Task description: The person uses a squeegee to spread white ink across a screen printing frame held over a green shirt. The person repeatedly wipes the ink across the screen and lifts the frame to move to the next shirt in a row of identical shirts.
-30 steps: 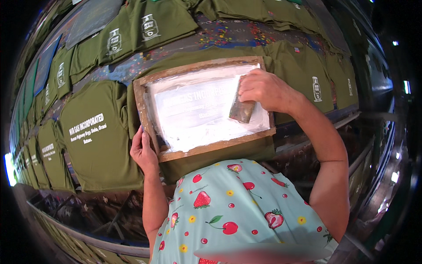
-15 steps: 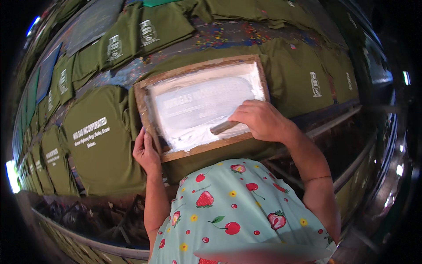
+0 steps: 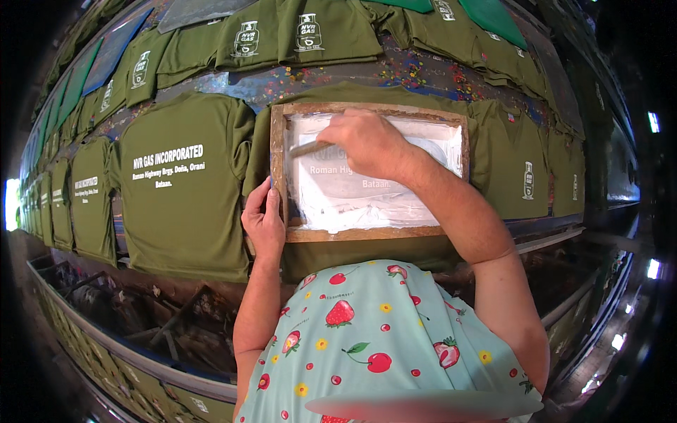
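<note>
A wooden-framed printing screen rests on an olive green shirt, with white ink smeared over its mesh and pale lettering showing through. My left hand grips the frame's left side near the lower corner, thumb pointing up along the wood. Inside the frame, my right hand is closed around a narrow, worn squeegee, held near the upper left of the mesh. My hand and forearm hide part of the mesh and the frame's right portion. Thick white ink lies along the lower part of the mesh.
To the left lies an olive shirt with white printed lettering; to the right, a shirt with a small white emblem. More folded shirts line the far side. Paint specks cover the table. A metal rail runs along the near edge.
My right hand and the squeegee have moved from the lower right of the mesh to its upper left. My left hand keeps hold of the frame. The view has shifted.
</note>
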A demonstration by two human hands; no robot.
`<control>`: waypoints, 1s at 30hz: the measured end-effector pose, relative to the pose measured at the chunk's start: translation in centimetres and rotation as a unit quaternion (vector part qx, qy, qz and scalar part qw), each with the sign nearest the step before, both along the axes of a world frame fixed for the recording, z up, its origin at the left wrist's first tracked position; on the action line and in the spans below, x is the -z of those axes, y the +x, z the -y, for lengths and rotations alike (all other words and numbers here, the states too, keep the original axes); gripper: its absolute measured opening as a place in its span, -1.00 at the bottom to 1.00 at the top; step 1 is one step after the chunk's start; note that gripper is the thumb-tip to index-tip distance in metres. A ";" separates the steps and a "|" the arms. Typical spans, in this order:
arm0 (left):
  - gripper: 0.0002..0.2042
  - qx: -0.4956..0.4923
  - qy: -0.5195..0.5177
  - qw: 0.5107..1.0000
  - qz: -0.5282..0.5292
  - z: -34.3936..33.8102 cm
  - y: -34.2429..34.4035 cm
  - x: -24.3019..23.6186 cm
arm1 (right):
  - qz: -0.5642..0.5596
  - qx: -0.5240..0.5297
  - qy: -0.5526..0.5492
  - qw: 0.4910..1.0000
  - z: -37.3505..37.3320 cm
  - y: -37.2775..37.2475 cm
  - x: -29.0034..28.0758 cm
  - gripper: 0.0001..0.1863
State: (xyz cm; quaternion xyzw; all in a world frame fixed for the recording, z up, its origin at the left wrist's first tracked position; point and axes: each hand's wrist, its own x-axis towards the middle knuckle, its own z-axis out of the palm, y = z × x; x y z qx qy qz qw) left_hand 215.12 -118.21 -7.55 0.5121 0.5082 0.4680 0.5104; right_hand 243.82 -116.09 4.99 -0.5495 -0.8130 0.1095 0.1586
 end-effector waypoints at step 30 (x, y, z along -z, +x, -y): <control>-0.60 0.092 0.001 0.979 -0.183 -0.4 0.6 -2.4 | -0.006 0.147 0.031 0.989 22.2 7.7 0.2 -0.75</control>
